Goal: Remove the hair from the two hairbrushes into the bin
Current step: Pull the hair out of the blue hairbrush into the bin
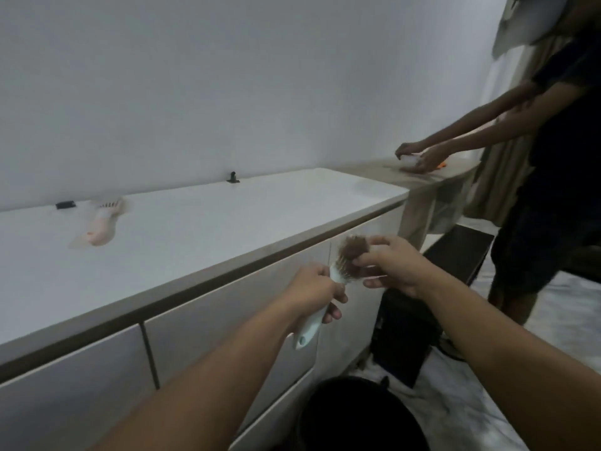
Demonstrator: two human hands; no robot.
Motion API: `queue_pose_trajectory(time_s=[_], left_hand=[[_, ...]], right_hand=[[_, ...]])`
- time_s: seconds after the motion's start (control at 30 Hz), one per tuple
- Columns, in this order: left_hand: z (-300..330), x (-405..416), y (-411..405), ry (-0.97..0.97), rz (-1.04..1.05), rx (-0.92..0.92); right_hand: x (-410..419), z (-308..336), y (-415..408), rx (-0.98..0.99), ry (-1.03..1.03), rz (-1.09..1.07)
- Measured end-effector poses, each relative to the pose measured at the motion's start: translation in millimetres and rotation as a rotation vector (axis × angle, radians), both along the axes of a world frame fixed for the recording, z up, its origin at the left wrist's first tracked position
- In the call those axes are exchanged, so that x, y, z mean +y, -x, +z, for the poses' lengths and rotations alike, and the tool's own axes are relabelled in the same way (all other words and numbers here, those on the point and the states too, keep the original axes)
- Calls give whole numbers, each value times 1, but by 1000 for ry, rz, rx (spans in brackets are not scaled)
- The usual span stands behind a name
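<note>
My left hand point(313, 289) grips the handle of a pale green hairbrush point(309, 330), held in the air in front of the cabinet with its bristles up. A brown clump of hair point(353, 250) sits on the bristles, and my right hand point(390, 265) pinches that clump with fingers and thumb. A second, pinkish hairbrush point(102, 227) lies on the white cabinet top point(227, 222) at the left, blurred. A black round bin point(357, 418) stands on the floor directly below my hands.
Another person point(553, 157) stands at the right and handles something on a wooden table point(432, 177). A small black item point(65, 205) and a black peg point(233, 178) sit by the wall. A dark box point(406, 336) stands beside the cabinet.
</note>
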State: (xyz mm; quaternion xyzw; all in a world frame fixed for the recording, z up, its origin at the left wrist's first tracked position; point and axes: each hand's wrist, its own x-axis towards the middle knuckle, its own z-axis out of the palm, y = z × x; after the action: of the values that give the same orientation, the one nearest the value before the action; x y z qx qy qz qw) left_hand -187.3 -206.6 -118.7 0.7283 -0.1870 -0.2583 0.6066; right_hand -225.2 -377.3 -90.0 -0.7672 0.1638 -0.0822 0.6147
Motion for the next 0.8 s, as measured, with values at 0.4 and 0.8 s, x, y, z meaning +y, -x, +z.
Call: queue_pose_trajectory(time_s=[0.4,0.8], left_hand=[[-120,-18,39,-183,21,163],[-184,-28,59,-321,10,231]], right_hand=[[-16,-132,47,39,140,-69],[-14,-192,60,14,686,106]])
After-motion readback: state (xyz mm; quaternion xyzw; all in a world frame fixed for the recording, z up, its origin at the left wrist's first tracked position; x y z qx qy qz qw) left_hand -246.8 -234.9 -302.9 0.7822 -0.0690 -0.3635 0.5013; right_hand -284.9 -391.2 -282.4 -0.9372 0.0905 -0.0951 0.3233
